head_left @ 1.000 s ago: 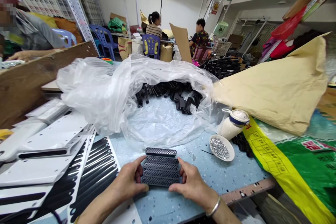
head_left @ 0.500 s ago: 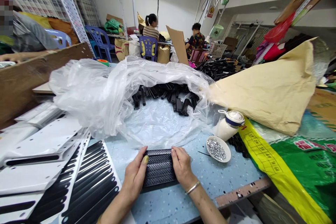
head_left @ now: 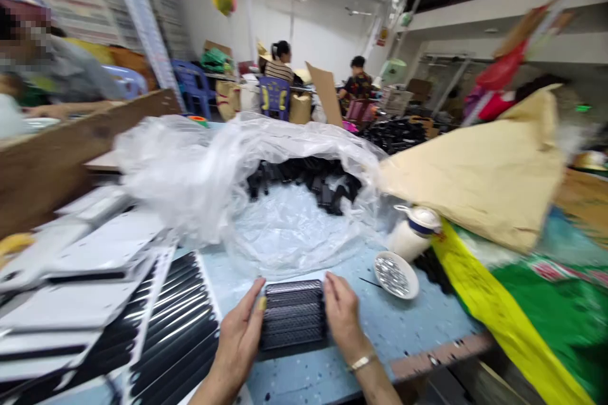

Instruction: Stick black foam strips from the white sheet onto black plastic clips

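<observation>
Your left hand (head_left: 240, 332) and right hand (head_left: 345, 316) hold the black textured strips (head_left: 293, 315) by opposite ends, nearer you than the plastic bag (head_left: 190, 190)

- No word or number can be made out.
- Green-and-yellow plastic sack (head_left: 546, 329): red-and-white print (head_left: 551, 269) on its green part, smeared by blur.
- Far wall sign (head_left: 382, 37), orange-yellow: too small and blurred.
- Pale stack (head_left: 88, 19), upper left: rows of markings, illegible.
</observation>
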